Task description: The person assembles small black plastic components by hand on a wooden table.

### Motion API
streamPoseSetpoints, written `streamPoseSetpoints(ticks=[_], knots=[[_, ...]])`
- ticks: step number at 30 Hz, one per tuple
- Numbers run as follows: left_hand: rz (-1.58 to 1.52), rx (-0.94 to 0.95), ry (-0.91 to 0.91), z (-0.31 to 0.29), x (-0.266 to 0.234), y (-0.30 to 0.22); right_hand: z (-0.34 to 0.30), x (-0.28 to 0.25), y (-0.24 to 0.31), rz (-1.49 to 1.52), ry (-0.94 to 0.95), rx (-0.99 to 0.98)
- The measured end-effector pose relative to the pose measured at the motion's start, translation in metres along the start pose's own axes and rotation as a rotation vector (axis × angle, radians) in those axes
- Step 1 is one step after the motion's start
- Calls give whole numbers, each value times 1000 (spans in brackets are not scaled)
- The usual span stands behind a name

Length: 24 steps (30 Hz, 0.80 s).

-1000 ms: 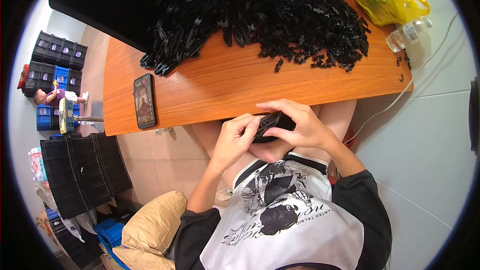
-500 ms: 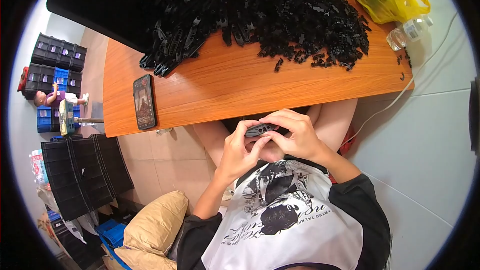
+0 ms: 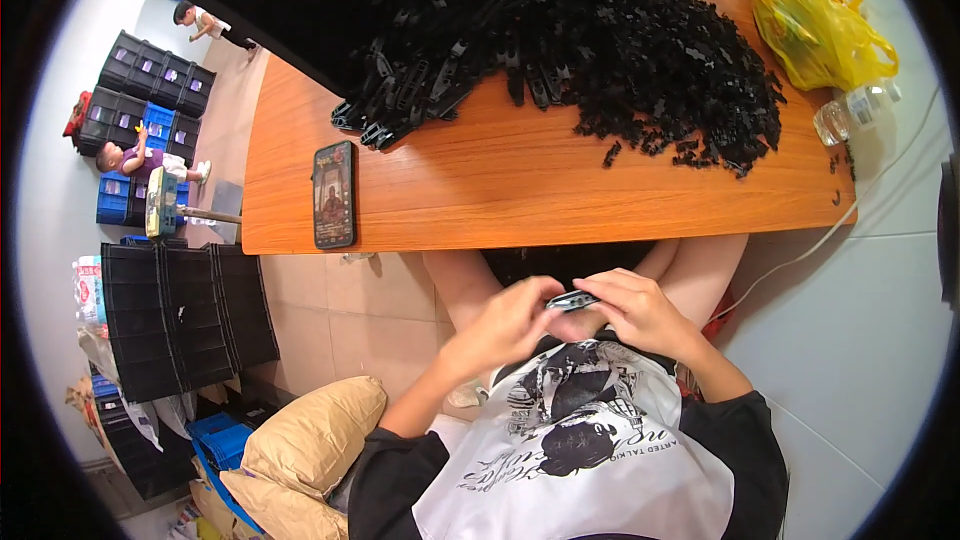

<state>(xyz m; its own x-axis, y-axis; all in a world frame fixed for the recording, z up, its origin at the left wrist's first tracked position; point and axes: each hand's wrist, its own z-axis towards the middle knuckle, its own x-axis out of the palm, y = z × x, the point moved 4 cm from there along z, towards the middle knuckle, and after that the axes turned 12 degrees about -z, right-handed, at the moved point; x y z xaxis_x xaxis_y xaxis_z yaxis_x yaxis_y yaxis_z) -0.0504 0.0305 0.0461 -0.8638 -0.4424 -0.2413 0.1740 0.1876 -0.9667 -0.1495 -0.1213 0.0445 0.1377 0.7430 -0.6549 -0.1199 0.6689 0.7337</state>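
Over my lap, just off the table's near edge, I hold a long dark plastic part (image 3: 573, 301) with a row of small holes along its side. My right hand (image 3: 642, 312) is closed on its right end, thumb and fingers pinching it. My left hand (image 3: 512, 320) is at the part's left end, its fingers bent and smeared by motion, so its grip is unclear. Beyond the hands, a big heap of small black plastic pieces (image 3: 670, 70) lies on the wooden table (image 3: 480, 200), with longer slotted black parts (image 3: 415, 90) on its left side.
A phone (image 3: 334, 195) lies near the table's left edge. At the right are a yellow plastic bag (image 3: 810, 25), a clear bottle (image 3: 855, 112) and a white cable (image 3: 800, 258). Black crates (image 3: 190, 315) and brown sacks (image 3: 310, 435) stand left. Two people (image 3: 140, 155) are farther off.
The view has shifted, so the table shows farther right. Both hands were around the plastic part; now the left hand blurs with motion at its end, and the part is tilted differently.
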Motion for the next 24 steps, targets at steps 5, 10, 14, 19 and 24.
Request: streamPoseSetpoints(ticks=[5, 10, 14, 19, 24], knots=[[300, 239, -648, 81, -116, 15, -24, 55, -92, -295, 44, 224], [981, 245, -1204, 123, -227, 64, -32, 100, -149, -349, -14, 311], [928, -82, -1191, 144, -239, 90, -45, 112, -167, -422, 175, 459], [954, 173, -1160, 146, -210, 79, -51, 108, -173, -391, 86, 504], [861, 165, -1167, 143, -158, 65, -46, 123, -197, -419, 71, 567]])
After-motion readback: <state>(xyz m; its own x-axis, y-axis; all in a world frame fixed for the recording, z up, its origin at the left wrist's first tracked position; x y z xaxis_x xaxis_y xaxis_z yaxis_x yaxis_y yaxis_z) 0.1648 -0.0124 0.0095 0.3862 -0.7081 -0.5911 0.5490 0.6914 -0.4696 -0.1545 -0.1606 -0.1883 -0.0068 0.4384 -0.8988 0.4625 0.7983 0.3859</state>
